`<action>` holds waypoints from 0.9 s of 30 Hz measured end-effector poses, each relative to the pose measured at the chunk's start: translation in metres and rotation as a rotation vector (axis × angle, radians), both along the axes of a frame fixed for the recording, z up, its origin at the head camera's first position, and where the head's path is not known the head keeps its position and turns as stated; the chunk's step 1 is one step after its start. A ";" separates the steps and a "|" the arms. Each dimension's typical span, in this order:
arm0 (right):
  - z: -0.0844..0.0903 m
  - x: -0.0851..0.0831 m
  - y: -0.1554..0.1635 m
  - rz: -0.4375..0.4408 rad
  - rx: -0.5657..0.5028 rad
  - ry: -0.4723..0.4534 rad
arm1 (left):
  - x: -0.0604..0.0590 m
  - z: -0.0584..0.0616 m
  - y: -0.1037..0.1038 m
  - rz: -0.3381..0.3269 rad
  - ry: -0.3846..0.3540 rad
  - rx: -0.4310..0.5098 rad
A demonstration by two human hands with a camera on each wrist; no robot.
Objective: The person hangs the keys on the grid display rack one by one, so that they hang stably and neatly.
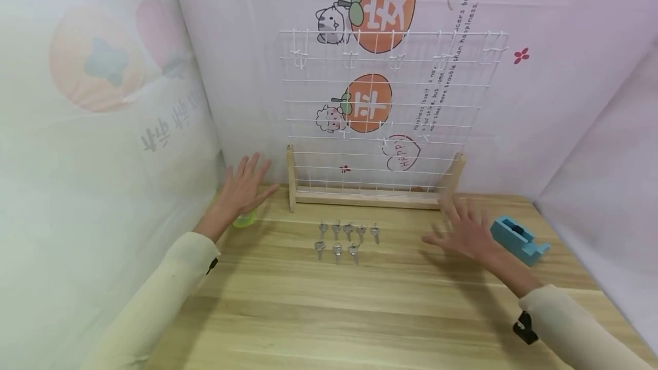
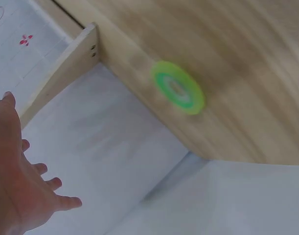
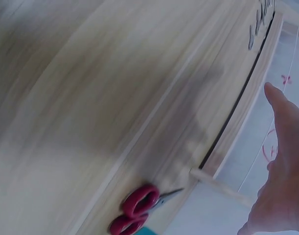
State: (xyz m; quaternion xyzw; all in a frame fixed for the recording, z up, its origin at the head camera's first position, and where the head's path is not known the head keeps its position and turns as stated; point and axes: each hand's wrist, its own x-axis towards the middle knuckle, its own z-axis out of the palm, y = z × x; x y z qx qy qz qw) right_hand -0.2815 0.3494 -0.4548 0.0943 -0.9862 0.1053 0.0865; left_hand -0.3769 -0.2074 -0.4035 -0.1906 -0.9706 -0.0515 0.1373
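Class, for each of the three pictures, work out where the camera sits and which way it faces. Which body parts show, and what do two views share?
Head: worn on the head, looking forward and down at the table, keys and wire rack; both sleeved arms, left hand and right hand show.
Left wrist: looks past the left hand at the green tape roll.
Right wrist: looks past the right hand along the table at the red scissors.
Shared: the rack's wooden foot shows in the head and left wrist views.
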 end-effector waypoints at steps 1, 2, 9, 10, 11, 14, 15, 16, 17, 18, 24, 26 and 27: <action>0.001 0.000 -0.004 0.008 -0.004 -0.003 | -0.001 0.003 0.002 0.000 -0.003 0.011; 0.000 0.000 -0.007 0.018 -0.009 -0.004 | -0.003 0.007 0.004 0.002 -0.001 0.015; 0.000 -0.003 -0.036 0.086 -0.058 0.045 | -0.015 0.025 0.016 -0.007 -0.066 0.163; -0.001 -0.004 -0.040 0.095 -0.052 0.061 | -0.017 0.028 0.018 -0.019 -0.082 0.205; -0.001 -0.005 -0.044 0.105 -0.043 0.076 | -0.018 0.030 0.020 -0.032 -0.098 0.244; -0.002 -0.011 -0.054 0.133 -0.005 0.122 | -0.024 0.037 0.025 -0.089 -0.127 0.371; -0.001 -0.012 -0.059 0.141 -0.004 0.123 | -0.025 0.039 0.027 -0.107 -0.132 0.408; -0.001 -0.014 -0.063 0.146 -0.003 0.119 | -0.026 0.041 0.029 -0.122 -0.134 0.442; 0.000 -0.015 -0.067 0.148 -0.003 0.108 | -0.028 0.043 0.031 -0.130 -0.135 0.468; 0.000 -0.015 -0.072 0.150 -0.005 0.100 | -0.029 0.045 0.033 -0.139 -0.134 0.495; 0.003 -0.020 -0.099 0.158 -0.005 0.043 | -0.032 0.055 0.040 -0.139 -0.149 0.644; 0.003 -0.023 -0.106 0.167 -0.010 0.026 | -0.034 0.056 0.041 -0.140 -0.148 0.687; 0.003 -0.024 -0.110 0.172 -0.018 0.019 | -0.035 0.057 0.042 -0.138 -0.147 0.703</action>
